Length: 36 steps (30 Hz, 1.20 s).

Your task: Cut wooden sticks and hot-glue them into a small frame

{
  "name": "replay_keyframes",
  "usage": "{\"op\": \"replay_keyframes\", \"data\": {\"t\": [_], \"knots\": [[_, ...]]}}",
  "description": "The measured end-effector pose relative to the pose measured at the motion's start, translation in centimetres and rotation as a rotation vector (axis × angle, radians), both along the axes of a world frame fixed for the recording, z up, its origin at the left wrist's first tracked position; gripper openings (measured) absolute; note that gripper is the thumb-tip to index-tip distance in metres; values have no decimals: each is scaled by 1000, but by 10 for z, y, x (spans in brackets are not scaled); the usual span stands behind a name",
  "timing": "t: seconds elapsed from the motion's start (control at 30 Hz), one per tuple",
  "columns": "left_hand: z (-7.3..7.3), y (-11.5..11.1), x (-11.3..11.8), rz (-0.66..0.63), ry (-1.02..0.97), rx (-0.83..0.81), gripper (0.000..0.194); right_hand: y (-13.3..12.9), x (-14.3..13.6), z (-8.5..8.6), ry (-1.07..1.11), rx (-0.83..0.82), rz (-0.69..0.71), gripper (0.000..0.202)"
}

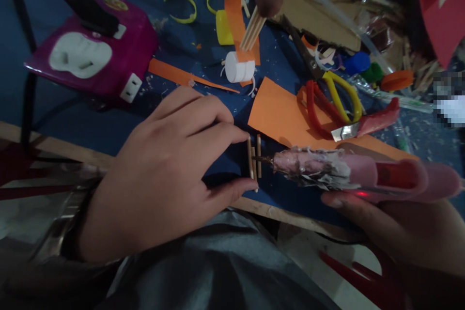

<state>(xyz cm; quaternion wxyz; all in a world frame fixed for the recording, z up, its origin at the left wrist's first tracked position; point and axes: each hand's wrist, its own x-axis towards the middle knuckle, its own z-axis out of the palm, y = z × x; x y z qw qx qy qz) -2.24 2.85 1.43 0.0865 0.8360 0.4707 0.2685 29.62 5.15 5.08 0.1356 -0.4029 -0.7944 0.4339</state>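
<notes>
My left hand [165, 169] reaches over the blue tabletop, its forefinger and thumb gripping the two ends of short wooden sticks [253, 164]. Another short stick [259, 155] lies alongside them, just to the right. A pink hot glue gun [363, 172] is held in my right hand [417, 227], lying sideways with a red light lit on its body. Its nozzle end is coated in clumped greyish residue, and the thin dark tip meets or nearly meets the sticks. Most fingers of my right hand are hidden behind the gun.
A purple power socket box [145, 38] with black cords stands at the left. Orange paper [276, 111], scissors [348, 92] and a red-handled cutter [378, 121] lie beyond the glue gun. White round pieces [238, 68], yellow rings [195, 9] and coloured bottle caps [358, 63] are scattered farther back.
</notes>
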Motion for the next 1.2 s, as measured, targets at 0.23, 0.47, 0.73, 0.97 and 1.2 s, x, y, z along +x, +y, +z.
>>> {"op": "replay_keyframes", "data": {"t": [0.23,0.47,0.73,0.97,1.2], "knots": [[0,1,0,8,3,10,31,-3,3,-2,7,-9,-70,53],[1,0,0,11,5,10,25,1,-3,2,20,-34,-77,54],[-1,0,-1,26,0,17,29,-3,-2,1,-39,4,-85,34],[2,0,-1,13,11,36,33,0,-1,3,-41,31,-75,29],[1,1,1,23,-3,42,33,-6,3,1,-20,-56,-98,46]]}}
